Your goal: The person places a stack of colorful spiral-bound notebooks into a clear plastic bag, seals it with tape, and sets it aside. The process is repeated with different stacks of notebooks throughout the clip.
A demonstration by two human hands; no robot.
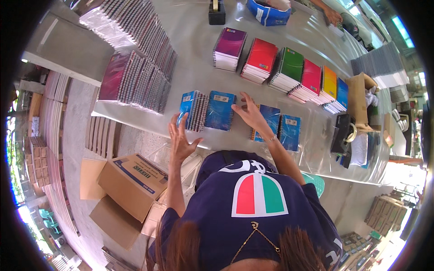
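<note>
A row of blue spiral notebooks lies along the near table edge. My left hand [181, 141] is open, fingers spread, at the near left corner of a wrapped stack of spiral notebooks [197, 113]. Close to that stack's right side lies a blue notebook pile [220, 110]. My right hand [251, 115] is open at the pile's right edge, its fingers bent and apart; whether the fingertips touch it I cannot tell. Under my right wrist is another blue notebook pile [270, 118], partly hidden, with a further blue notebook [290, 131] to its right.
Piles of purple [230, 43], red [261, 56], green [290, 65] and yellow notebooks [329, 81] stand farther back. Wrapped notebook stacks [135, 81] fill the left. A tape dispenser [217, 14] is at the far edge, an open carton [131, 180] on the lower left. Another person's hand [333, 17] shows far right.
</note>
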